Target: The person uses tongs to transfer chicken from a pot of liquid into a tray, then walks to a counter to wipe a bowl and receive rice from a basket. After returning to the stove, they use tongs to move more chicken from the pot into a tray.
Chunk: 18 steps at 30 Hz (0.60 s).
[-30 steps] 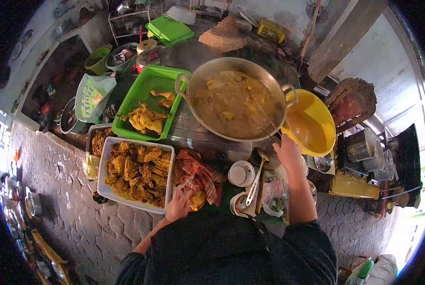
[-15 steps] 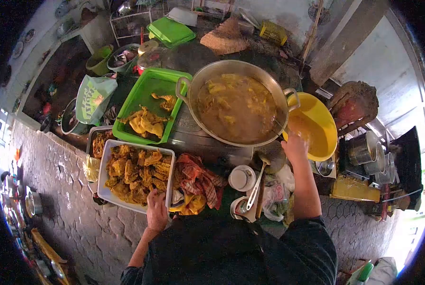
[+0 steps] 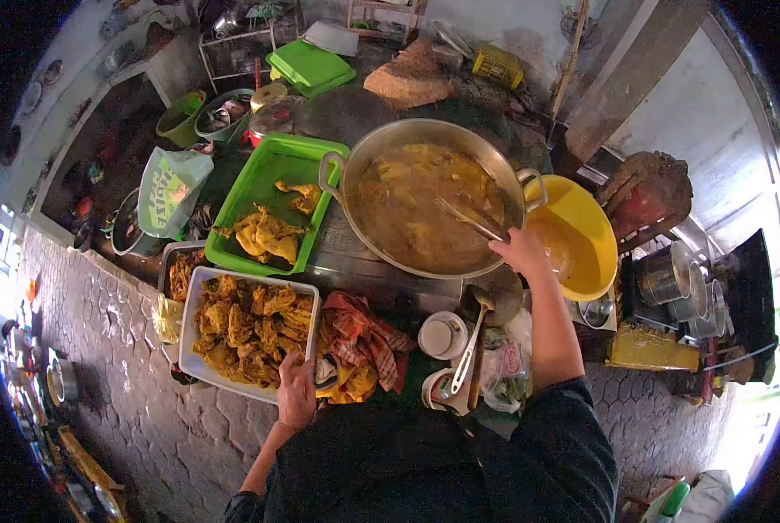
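Note:
My right hand (image 3: 525,254) grips metal tongs (image 3: 470,217) at the near right side of a wide two-handled pot (image 3: 381,253). The tongs reach over the yellowish-brown broth (image 3: 390,218), where pieces of chicken are partly sunk. Nothing clearly shows between their tips. My left hand (image 3: 297,390) is curled over the near right corner of a white plastic tub (image 3: 316,322), touching its rim. Browned chicken pieces (image 3: 246,327) fill that tub. Behind it, a green tray (image 3: 233,213) holds a larger yellow chicken piece (image 3: 264,234) and a smaller one (image 3: 298,197).
A yellow basin (image 3: 595,227) stands right of the pot. Near me are a checked red cloth (image 3: 364,336), a white container (image 3: 443,335), a slotted spoon (image 3: 468,357) and plastic bags (image 3: 505,370). A green lid (image 3: 312,68) lies at the back.
My right hand has moved slightly left and up, swinging the tongs from the pot's right edge toward its middle. My left hand has shifted slightly down, staying at the tub's corner.

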### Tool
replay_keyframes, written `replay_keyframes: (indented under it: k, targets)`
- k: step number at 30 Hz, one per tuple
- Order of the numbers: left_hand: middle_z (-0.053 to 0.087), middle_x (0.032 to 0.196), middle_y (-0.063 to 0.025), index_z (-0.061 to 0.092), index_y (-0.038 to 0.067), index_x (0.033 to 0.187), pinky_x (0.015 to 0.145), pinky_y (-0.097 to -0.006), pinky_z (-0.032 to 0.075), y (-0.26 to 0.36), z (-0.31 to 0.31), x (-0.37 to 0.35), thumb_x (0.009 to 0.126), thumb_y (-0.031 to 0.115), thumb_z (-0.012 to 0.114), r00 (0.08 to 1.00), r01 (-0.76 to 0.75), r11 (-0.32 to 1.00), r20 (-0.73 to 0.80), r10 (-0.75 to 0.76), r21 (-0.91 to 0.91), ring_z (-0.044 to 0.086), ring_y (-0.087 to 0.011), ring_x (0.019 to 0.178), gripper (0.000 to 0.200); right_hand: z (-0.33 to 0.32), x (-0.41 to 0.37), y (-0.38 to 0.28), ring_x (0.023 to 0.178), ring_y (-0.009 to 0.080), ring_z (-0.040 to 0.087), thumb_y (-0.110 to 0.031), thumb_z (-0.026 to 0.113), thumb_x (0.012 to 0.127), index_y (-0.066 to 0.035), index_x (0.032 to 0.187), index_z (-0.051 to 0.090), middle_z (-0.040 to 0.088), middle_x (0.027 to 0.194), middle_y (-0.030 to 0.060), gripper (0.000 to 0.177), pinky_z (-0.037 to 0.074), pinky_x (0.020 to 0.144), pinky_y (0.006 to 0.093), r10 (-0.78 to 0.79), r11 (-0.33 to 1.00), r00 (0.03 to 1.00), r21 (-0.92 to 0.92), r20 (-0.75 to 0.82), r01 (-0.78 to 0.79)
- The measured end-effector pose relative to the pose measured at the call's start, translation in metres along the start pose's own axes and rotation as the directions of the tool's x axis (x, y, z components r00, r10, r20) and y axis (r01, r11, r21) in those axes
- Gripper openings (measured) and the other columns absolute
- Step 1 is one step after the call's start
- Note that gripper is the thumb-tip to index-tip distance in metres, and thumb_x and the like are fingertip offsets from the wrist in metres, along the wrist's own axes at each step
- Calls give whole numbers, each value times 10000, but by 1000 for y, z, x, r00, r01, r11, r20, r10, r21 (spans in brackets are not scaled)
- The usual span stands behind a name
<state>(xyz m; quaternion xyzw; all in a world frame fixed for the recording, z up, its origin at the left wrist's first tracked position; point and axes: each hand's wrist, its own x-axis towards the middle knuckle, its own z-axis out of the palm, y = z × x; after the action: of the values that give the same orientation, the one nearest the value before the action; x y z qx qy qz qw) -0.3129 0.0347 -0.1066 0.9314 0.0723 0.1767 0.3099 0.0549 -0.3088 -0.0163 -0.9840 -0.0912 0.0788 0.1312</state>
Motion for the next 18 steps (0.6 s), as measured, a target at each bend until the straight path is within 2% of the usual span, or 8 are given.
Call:
replay_keyframes:
  k: [1, 5, 8, 10, 11, 13, 16, 18]
  targets:
    - [409, 1227, -188, 535, 46, 1121, 620, -404, 496, 0, -1, -1, 819, -33, 509, 1000, 0, 1000, -3, 0, -10, 586, -313, 811, 313, 3, 4, 0, 558, 271, 624, -383, 649, 760, 73, 930, 588, 629, 699, 182, 491, 495, 586, 387, 9, 1000, 1000, 14, 13, -9]
    - [399, 1228, -205, 510, 59, 1155, 624, -406, 495, -2, -8, -4, 823, -39, 497, 1000, -24, 998, -3, 24, 57, 572, -329, 810, 347, 2, 6, -6, 530, 264, 611, -378, 655, 753, 70, 929, 580, 620, 672, 167, 487, 493, 592, 376, -8, 1000, 1000, -15, -18, 8]
    - [390, 1232, -211, 491, 55, 1176, 629, -403, 493, -7, -7, -10, 821, -45, 490, 999, -29, 1000, -37, 29, 9, 567, -336, 805, 368, -7, 3, -11, 483, 224, 583, -383, 650, 764, 55, 956, 566, 612, 660, 150, 485, 468, 493, 363, 19, 996, 997, 86, 81, -26]
    - [388, 1236, -209, 496, 50, 1171, 638, -400, 493, -6, -9, -9, 819, -50, 487, 998, -42, 999, -38, 43, 33, 568, -331, 804, 366, -13, 3, -14, 424, 160, 515, -388, 630, 792, 21, 947, 559, 588, 629, 118, 444, 393, 380, 317, 149, 906, 941, 340, 305, -253]
    - [386, 1239, -207, 502, 46, 1165, 646, -396, 493, -6, -10, -9, 816, -54, 483, 998, -54, 997, -40, 56, 58, 569, -327, 802, 363, -11, 4, -9, 424, 160, 515, -388, 630, 792, 21, 947, 559, 588, 629, 118, 444, 393, 380, 317, 147, 907, 941, 338, 305, -252]
    - [386, 1241, -207, 509, 37, 1157, 655, -396, 491, -9, -10, -13, 814, -57, 483, 1000, -22, 997, -12, 23, 74, 570, -321, 801, 356, -10, 10, 4, 375, 102, 415, -381, 619, 821, -41, 904, 557, 548, 608, 43, 355, 314, 318, 269, 115, 772, 897, 529, 427, -352]
    - [385, 1243, -205, 522, 21, 1140, 664, -396, 490, -17, -6, -15, 813, -55, 485, 1000, -5, 999, -6, 5, 45, 572, -313, 797, 338, -19, 8, 10, 384, 107, 417, -374, 603, 835, -40, 889, 559, 546, 608, 50, 342, 308, 319, 276, 121, 701, 889, 596, 442, -392]
    - [385, 1244, -203, 527, 14, 1132, 664, -397, 489, -20, -4, -18, 814, -51, 486, 999, -23, 1000, -27, 23, -3, 572, -310, 794, 327, -15, 11, 13, 384, 103, 408, -374, 598, 839, -35, 900, 557, 540, 607, 50, 346, 295, 315, 274, 117, 721, 880, 570, 461, -394]
